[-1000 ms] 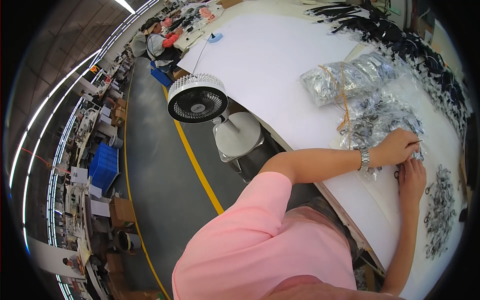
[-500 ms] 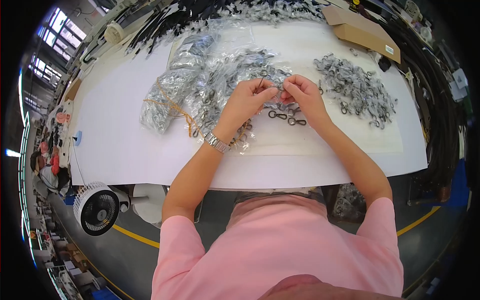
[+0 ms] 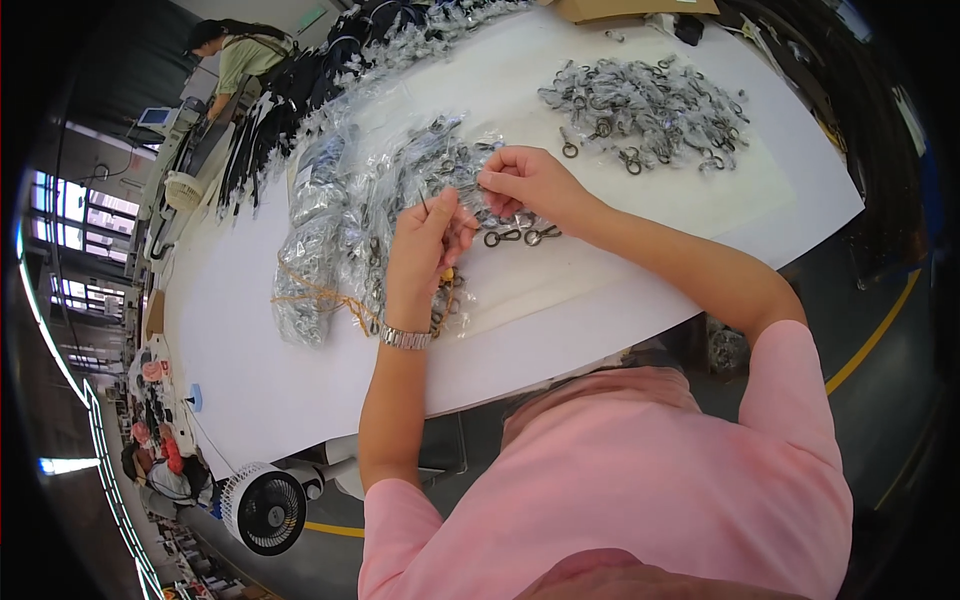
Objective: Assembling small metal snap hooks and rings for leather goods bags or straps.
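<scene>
My left hand (image 3: 425, 245), with a metal watch on its wrist, is closed in a pinch over the plastic-covered hooks; a thin dark tip sticks up beside its thumb, too small to name. Just to its right, my right hand (image 3: 540, 188) pinches thumb and forefinger together, and what they hold is hidden. Two bare dark metal snap hooks (image 3: 502, 238) lie below my right hand. Under and behind both hands spreads a heap of snap hooks in clear plastic (image 3: 435, 150). Another pile of partly wrapped snap hooks (image 3: 650, 115) lies to the far right.
A full clear plastic bag (image 3: 312, 220) lies left of the heap, with orange string (image 3: 330, 295) by it. Dark straps (image 3: 258, 150) cover the back left edge. A cardboard box (image 3: 630, 8) sits at the back. A small fan (image 3: 265, 508) stands by the near left corner. Another person (image 3: 245, 55) works beyond.
My view has turned, so the table appears tilted and a person shows at the back left. My hands, close together before, have come slightly apart, the left now lower.
</scene>
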Demonstrator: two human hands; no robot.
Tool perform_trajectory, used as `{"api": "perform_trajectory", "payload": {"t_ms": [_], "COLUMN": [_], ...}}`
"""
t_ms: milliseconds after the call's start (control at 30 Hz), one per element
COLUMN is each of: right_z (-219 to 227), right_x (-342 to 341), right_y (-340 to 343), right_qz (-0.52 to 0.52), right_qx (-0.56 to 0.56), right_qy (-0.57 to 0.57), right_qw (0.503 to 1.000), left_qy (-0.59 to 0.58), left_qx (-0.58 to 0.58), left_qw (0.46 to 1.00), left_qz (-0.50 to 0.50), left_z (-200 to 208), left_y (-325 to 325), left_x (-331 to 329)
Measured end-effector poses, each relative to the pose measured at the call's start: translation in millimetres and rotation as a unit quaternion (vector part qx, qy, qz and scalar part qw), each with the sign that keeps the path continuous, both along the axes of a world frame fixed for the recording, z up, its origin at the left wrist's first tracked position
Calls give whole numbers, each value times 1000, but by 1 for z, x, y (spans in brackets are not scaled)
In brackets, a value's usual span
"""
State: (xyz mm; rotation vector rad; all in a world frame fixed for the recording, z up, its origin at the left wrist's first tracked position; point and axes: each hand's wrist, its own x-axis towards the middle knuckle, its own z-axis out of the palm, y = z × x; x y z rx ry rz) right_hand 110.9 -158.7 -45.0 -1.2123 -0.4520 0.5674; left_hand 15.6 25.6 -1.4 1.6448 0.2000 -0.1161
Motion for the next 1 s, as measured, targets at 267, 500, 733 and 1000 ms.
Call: {"api": "perform_trajectory", "payload": {"t_ms": [267,500,733,1000], "right_z": [7,7,-14,-43], "right_x": [0,1,14,61], "right_y": [-8,2,-9,-25], "right_qz": [-23,-10,-27,-80], "right_qx": [4,28,-79,-82], "right_qy": [-35,-51,-72,-87], "right_qw": [999,998,994,990], "left_qy": [-139,-114,-161,-244], "left_qx": [-14,-24,20,-1], "left_qw": [982,983,983,964], "left_qz": [124,139,88,107], "left_z": [-9,-5,-11,-36], "left_y": [-2,6,-3,-5], "left_x": [8,0,-1,17]}}
